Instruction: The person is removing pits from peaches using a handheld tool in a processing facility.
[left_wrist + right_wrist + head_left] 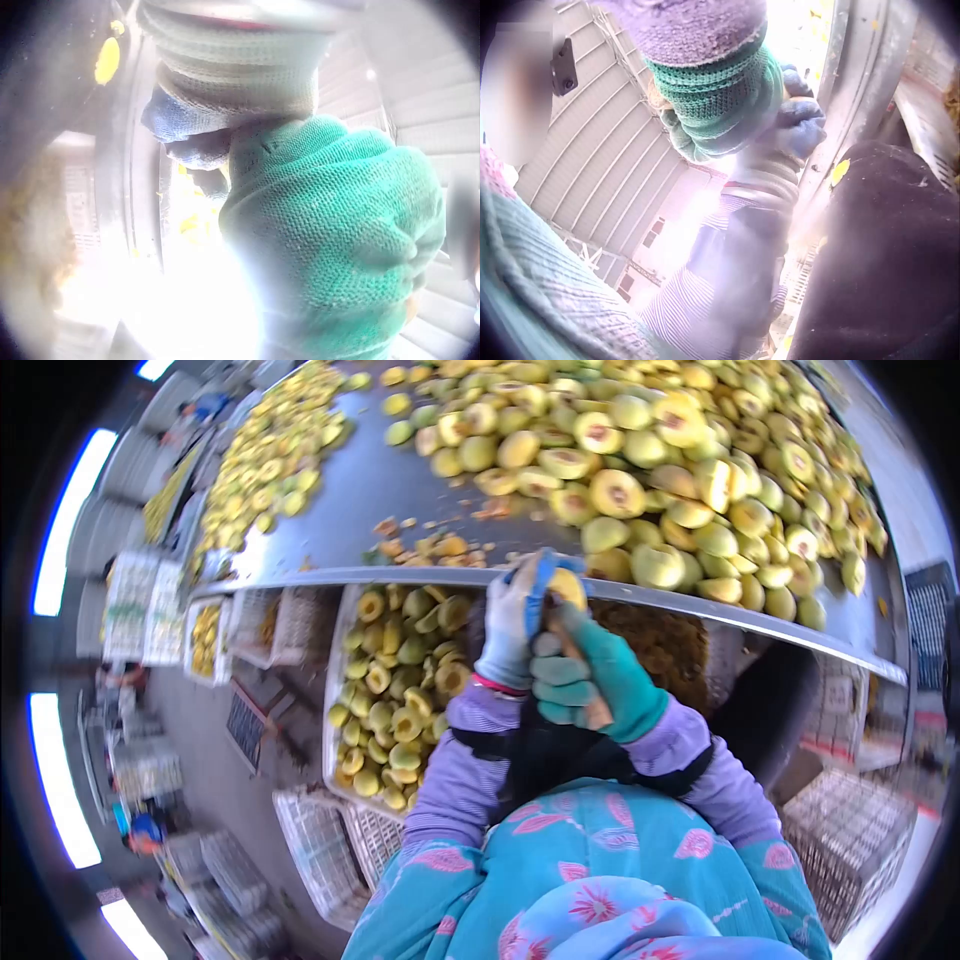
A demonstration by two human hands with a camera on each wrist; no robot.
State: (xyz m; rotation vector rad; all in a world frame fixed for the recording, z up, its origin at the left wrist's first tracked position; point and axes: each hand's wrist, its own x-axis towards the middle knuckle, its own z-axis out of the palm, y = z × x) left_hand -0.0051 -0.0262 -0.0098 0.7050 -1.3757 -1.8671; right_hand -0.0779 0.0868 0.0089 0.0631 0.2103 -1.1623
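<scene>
In the head view my left hand (508,622), in a white and blue glove, holds a yellow peach piece (569,589) above the table's front edge. Right against it, my green-gloved right hand (604,672) has its fingers curled round a wooden-handled tool (598,713). The tool's working end is hidden between the hands and the fruit. In the left wrist view the green glove (330,232) covers most of the work. Seen from the right wrist, the blue fingers (801,127) are bent beyond the green cuff.
Peach halves (660,470) are heaped on the metal table (400,490), with a smaller pile (270,450) at left. Pits and scraps (440,547) lie near its edge. A crate of hollowed halves (385,700) stands below left. Stacked crates (850,840) stand at right.
</scene>
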